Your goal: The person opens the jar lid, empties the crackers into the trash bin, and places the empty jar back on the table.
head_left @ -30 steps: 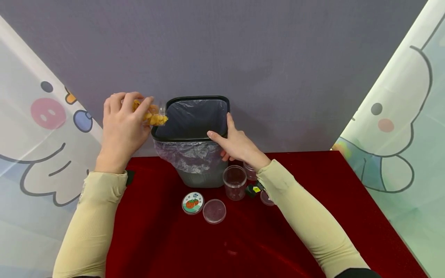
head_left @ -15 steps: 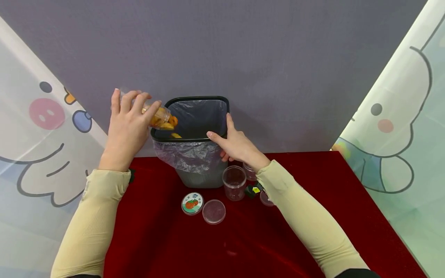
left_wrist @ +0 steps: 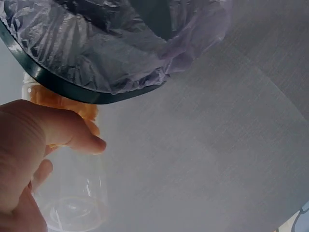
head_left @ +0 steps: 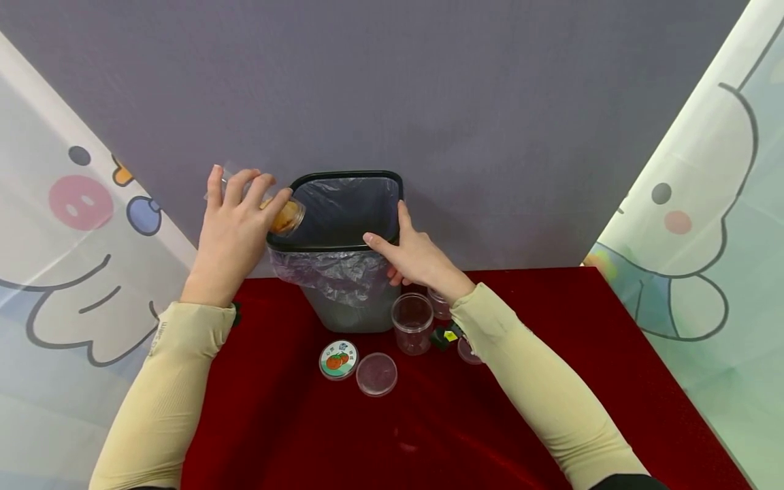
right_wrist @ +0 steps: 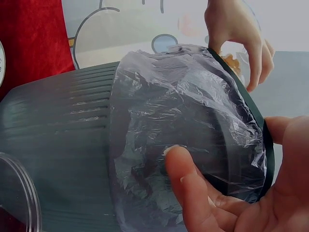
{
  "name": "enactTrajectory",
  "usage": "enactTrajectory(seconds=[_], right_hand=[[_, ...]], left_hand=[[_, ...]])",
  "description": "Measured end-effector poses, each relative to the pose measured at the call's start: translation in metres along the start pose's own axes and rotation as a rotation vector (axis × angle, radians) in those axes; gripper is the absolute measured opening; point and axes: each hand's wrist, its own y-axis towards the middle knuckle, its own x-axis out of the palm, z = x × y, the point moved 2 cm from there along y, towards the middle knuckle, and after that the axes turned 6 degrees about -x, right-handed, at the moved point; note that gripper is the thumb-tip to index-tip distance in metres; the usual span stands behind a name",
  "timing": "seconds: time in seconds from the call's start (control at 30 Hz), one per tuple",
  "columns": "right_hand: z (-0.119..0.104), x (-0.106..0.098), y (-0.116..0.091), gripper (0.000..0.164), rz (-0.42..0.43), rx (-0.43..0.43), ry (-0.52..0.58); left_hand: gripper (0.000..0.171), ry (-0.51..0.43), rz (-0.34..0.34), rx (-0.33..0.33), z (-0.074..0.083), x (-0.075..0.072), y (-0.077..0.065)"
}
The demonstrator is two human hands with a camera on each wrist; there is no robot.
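My left hand (head_left: 229,231) holds a clear plastic jar (left_wrist: 72,193) tipped over, its mouth at the left rim of a grey trash bin (head_left: 352,313). Orange-yellow snack pieces (left_wrist: 60,102) are bunched toward the jar's mouth, while its base end looks bare in the left wrist view. A thin, clear bag (head_left: 337,275) lines the bin and folds down outside its black rim. With my right hand (head_left: 422,257) I grip the rim at the near right corner, thumb across the top and other fingers against the outside. The bin's bottom inside is hidden.
Right of the bin stand an open clear jar (head_left: 413,327) and another clear jar (head_left: 439,305), partly behind my wrist. In front lie a lid with a fruit picture (head_left: 338,359) and a clear lid (head_left: 376,374) on red cloth (head_left: 343,442). A grey wall (head_left: 429,102) rises behind.
My left hand has moved right with the jar and tipped it further over the bin. Some pieces fell in half a second ago, and fewer show in the jar. My right hand stays put.
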Motion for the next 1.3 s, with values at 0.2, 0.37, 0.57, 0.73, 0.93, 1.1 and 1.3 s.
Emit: enactTrajectory(seconds=[0.2,0.37,0.57,0.73,0.93,1.1,1.3], right_hand=[[0.000,0.001,0.000,0.109,-0.001,0.000,0.004],[0.000,0.001,0.000,0.109,0.003,0.000,0.005],[0.001,0.002,-0.001,0.110,-0.008,-0.002,0.014],[0.001,0.001,-0.001,0.109,0.002,-0.002,0.008],[0.001,0.000,0.000,0.109,0.001,-0.004,0.001],[0.001,0.001,0.000,0.109,0.003,-0.004,-0.002],[0.001,0.001,-0.001,0.110,0.014,-0.005,0.008]], left_hand=[[0.063,0.012,0.025,-0.033,-0.001,-0.003,-0.002],[0.053,0.018,0.050,-0.033,0.000,-0.005,-0.003],[0.049,-0.002,0.096,-0.050,0.000,-0.008,-0.003],[0.048,-0.011,0.115,-0.059,-0.002,-0.012,0.000],[0.051,-0.044,0.145,-0.092,-0.005,-0.012,-0.001],[0.050,-0.093,0.179,-0.110,-0.008,-0.011,-0.006],[0.054,-0.166,0.199,-0.179,-0.011,-0.005,-0.016]])
